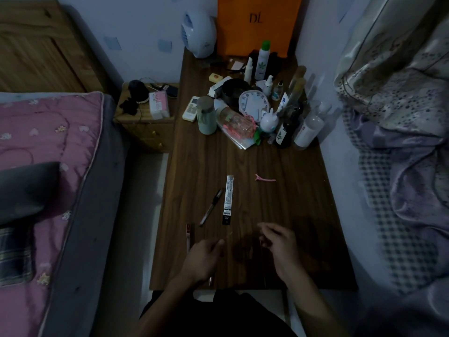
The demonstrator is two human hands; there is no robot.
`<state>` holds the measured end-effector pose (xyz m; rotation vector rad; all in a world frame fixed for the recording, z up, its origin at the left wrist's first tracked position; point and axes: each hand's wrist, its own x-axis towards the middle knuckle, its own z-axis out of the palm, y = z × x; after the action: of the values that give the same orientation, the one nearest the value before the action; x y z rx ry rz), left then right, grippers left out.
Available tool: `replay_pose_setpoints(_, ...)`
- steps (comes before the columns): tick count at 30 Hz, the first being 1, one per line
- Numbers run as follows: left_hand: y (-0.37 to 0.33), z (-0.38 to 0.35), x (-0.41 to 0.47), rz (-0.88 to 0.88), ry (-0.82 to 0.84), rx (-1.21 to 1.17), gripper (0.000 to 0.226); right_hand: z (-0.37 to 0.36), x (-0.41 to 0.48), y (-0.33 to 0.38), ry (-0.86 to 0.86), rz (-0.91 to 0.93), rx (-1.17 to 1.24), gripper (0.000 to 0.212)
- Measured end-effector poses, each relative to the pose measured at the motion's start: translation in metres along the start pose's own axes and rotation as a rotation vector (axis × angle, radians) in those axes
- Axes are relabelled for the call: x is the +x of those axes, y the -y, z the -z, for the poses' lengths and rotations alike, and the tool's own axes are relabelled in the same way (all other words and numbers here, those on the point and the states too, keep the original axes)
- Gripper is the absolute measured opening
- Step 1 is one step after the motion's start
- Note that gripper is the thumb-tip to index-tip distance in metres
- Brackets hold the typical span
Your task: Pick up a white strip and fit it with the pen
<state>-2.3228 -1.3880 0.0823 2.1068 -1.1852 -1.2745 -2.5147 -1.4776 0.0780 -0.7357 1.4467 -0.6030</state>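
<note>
My left hand (204, 257) grips a thin pen-like stick (211, 280) over the near part of the dark wooden table (291, 203). The stick's end pokes out below my wrist. My right hand (277, 244) hovers a little to the right with its fingers curled. It seems to pinch a thin rod (263, 261) that hangs down, though the dim light makes this faint. Just beyond my hands lie a black pen (211, 206), a long narrow refill package (227, 200) and a slim strip (190, 235). A pink hair clip (265, 179) lies further right.
Bottles, a white clock (254, 104), a remote (192, 109) and a green cup (206, 115) crowd the table's far half. An orange bag (257, 23) and a fan (199, 32) stand at the back wall. A pink bed (48, 147) lies left, bedding (401, 117) right.
</note>
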Motion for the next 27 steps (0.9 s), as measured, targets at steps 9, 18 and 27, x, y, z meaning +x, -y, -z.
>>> replay_pose_setpoints(9,0.002,-0.012,0.012,-0.020,0.009,-0.032,0.033,0.030,0.021,-0.030,-0.153,0.214,-0.638,0.012)
replay_pose_setpoints(18,0.009,-0.036,0.026,0.047,0.015,-0.081,0.035,0.046,0.032,-0.074,-0.153,0.216,-0.873,0.008)
replay_pose_setpoints(27,0.010,-0.037,0.024,0.079,0.087,-0.077,0.040,0.047,0.037,-0.079,-0.140,0.217,-1.041,0.010)
